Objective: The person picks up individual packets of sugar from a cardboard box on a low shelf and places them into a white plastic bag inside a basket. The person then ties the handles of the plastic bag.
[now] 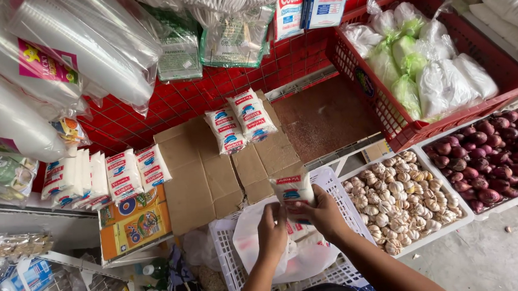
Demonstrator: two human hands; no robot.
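I look down on a crowded stall of stacked crates. Flattened cardboard (pixel 213 172) covers the middle, two small white packets (pixel 241 121) lying on it. Right of the cardboard a white crate (pixel 450 227) holds garlic, beyond that a crate of red onions (pixel 493 155), above them a red basket (pixel 474 42) of tied bags. Just below the cardboard (over a white plastic bag (pixel 296 257)) my left hand (pixel 272 231) and right hand (pixel 323 214) both pinch one white packet (pixel 293 191), fingers closed on it
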